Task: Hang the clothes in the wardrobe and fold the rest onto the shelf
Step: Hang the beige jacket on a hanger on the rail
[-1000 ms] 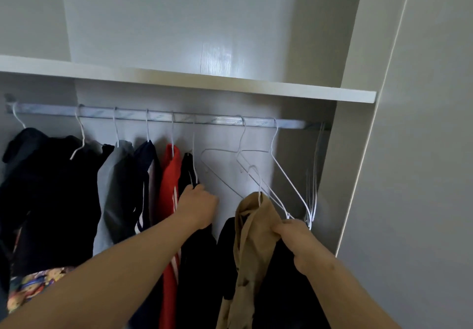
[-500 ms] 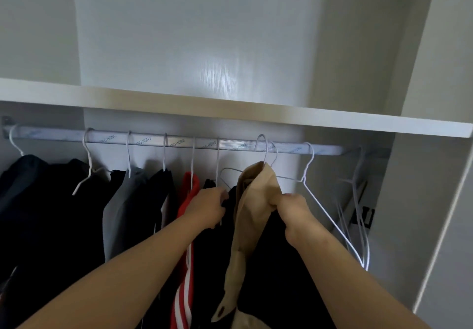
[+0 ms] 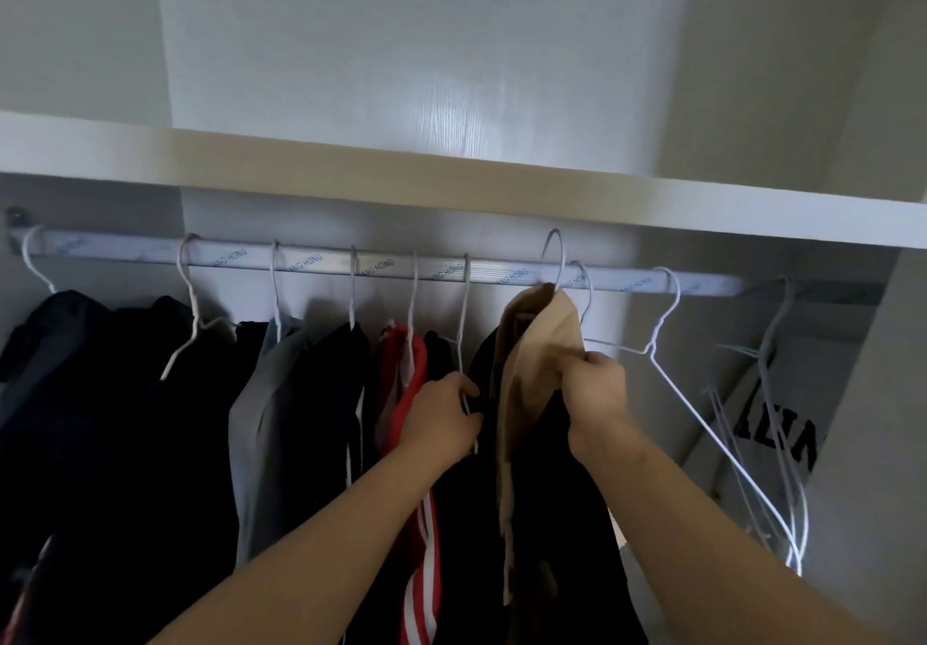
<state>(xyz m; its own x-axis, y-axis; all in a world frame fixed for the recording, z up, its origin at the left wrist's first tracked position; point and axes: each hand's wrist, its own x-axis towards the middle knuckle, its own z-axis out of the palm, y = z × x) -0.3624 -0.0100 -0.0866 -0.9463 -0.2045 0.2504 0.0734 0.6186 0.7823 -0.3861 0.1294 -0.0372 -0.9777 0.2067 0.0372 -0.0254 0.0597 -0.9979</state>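
Note:
A tan garment (image 3: 531, 368) with a black one behind it hangs on a white wire hanger, whose hook (image 3: 554, 255) is raised at the silver rail (image 3: 321, 265). My right hand (image 3: 594, 391) grips the tan garment at its shoulder. My left hand (image 3: 441, 416) holds the black garment (image 3: 454, 519) beside it, fingers curled round the wire of its hanger. Several dark, grey and red clothes (image 3: 406, 393) hang on the rail to the left.
A white shelf (image 3: 351, 163) runs just above the rail. Empty white wire hangers (image 3: 667, 343) hang to the right, several bunched (image 3: 782, 444) near the right wall. A white cloth with black letters (image 3: 782, 439) hangs at the far right.
My right hand has lifted the tan garment from below up to the rail, and its hook now reaches over the rail. My left hand stays on the black garment beside it.

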